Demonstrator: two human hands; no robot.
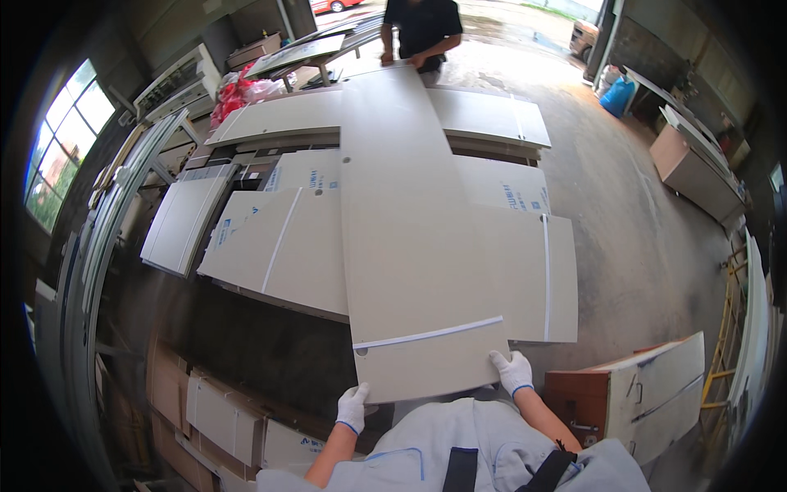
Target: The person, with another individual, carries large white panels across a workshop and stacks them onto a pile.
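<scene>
Gripping the near end of the long pale panel [410, 246], you have your left hand [354, 407] in a white glove clasped on its near left corner and your right hand [513, 371], gloved the same, closed over its near right corner. The panel runs lengthwise away from you, lying flat across a stack of other pale boards [287, 246] that spread out to either side beneath it. A thin white strip [426, 334] crosses the panel close to your end. At the far end, another person in a dark top [422, 25] has both hands on the panel's far edge. To your right, a cabinet piece with a brown side [631, 402] stands on the concrete floor [639, 238]. Cardboard boxes [221, 418] sit low on your left.
</scene>
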